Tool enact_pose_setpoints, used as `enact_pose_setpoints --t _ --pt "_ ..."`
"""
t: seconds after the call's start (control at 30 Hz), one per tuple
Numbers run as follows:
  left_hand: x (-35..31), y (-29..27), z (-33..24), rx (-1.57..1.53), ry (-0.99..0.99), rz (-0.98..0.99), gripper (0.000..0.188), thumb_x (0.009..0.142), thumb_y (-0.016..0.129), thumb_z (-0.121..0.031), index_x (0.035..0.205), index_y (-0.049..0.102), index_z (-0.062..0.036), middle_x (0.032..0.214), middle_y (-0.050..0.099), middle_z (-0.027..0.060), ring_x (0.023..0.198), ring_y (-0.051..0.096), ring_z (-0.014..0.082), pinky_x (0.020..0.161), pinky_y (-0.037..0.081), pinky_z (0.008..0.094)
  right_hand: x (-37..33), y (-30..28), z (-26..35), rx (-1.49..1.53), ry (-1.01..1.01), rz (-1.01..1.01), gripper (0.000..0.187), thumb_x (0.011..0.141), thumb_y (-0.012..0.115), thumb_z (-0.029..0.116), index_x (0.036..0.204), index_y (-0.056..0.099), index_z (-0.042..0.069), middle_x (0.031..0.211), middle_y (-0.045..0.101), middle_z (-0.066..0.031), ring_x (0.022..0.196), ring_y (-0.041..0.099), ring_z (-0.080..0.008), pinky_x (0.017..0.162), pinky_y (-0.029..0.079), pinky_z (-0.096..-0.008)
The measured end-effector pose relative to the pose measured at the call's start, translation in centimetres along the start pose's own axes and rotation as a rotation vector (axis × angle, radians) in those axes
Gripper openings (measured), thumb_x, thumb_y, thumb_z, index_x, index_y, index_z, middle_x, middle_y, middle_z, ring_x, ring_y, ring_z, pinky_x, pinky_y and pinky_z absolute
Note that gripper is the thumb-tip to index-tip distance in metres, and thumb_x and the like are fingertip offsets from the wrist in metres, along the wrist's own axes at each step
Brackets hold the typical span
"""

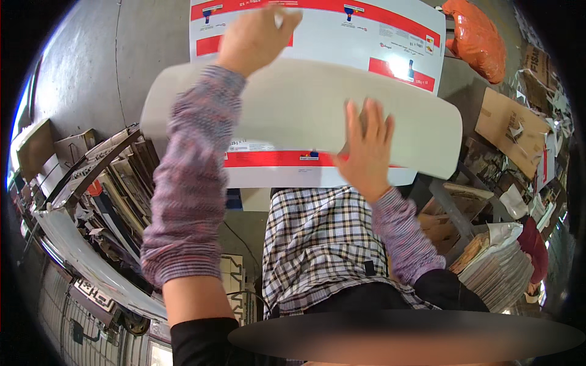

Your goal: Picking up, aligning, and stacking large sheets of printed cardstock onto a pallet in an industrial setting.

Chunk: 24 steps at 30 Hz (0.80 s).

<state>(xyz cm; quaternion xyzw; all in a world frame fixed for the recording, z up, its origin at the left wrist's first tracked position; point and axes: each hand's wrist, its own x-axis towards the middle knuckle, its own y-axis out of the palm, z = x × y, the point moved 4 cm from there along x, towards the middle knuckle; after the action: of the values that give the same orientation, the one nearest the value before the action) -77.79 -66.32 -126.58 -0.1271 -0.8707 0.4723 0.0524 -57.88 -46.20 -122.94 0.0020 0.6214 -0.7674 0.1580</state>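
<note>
A long pale beige board [293,104] with rounded ends lies across a large white printed sheet with red bands [317,17], which looks like carton board. My left hand [259,38] is raised over the far left part of the sheet, beyond the board. Its fingers are curled into a pinch; whether anything is between them is hidden. My right hand [369,149] rests on or just above the board's near right part, fingers stretched and apart, slightly blurred. A dark patch shows by its fingers, too unclear to name. Both forearms wear knitted sleeves.
Flattened cardboard and papers [119,183] are stacked upright at the left, by a pale curved rail [91,268]. An orange sack [479,39] lies at the far right. Brown cardboard [511,128] and a paper stack [503,265] crowd the right side.
</note>
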Motion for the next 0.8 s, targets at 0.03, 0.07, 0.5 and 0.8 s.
enact_pose_setpoints --t 0.03,0.07,0.5,0.8 --pt "-1.9 4.0 3.2 0.164 -0.067 0.072 0.05 0.094 0.047 -0.051 0.088 0.067 -0.0052 0.073 0.065 0.0195 0.073 0.065 0.0408 0.069 0.053 0.0489 -2.0 0.8 1.4 0.042 -0.003 0.021 0.1 0.073 0.075 0.042 0.152 0.025 0.008 0.151 0.027 -0.0239 0.139 0.027 -0.0411 0.111 0.018 -0.0631" --pt "-4.1 6.4 2.2 0.147 -0.266 0.207 0.055 0.095 0.042 -0.054 0.092 0.067 -0.0052 0.085 0.068 0.0184 0.084 0.066 0.0385 0.077 0.052 0.0466 -3.9 0.5 1.3 0.028 0.025 0.032 0.1 0.073 0.075 0.042 0.152 0.025 0.008 0.151 0.027 -0.0239 0.139 0.027 -0.0411 0.111 0.018 -0.0631" --pt "-10.0 9.9 0.3 0.283 -0.257 0.109 0.025 0.091 0.051 -0.028 0.084 0.062 -0.0064 0.089 0.063 0.0071 0.094 0.058 0.0257 0.087 0.038 0.0441 3.5 6.0 -15.8 -0.055 0.266 0.027 0.042 0.093 0.053 0.047 0.103 0.07 0.01 0.099 0.063 -0.0068 0.102 0.057 -0.0256 0.094 0.036 -0.0496" --pt "-11.0 9.8 3.6 0.44 -0.105 -0.015 0.025 0.094 0.049 -0.029 0.091 0.068 -0.0127 0.097 0.066 0.0046 0.099 0.06 0.0244 0.093 0.038 0.0447 3.6 6.6 -20.1 -0.048 0.05 -0.17 0.027 0.09 0.06 0.036 0.097 0.067 0.011 0.092 0.066 -0.0004 0.096 0.06 -0.0215 0.089 0.036 -0.0423"
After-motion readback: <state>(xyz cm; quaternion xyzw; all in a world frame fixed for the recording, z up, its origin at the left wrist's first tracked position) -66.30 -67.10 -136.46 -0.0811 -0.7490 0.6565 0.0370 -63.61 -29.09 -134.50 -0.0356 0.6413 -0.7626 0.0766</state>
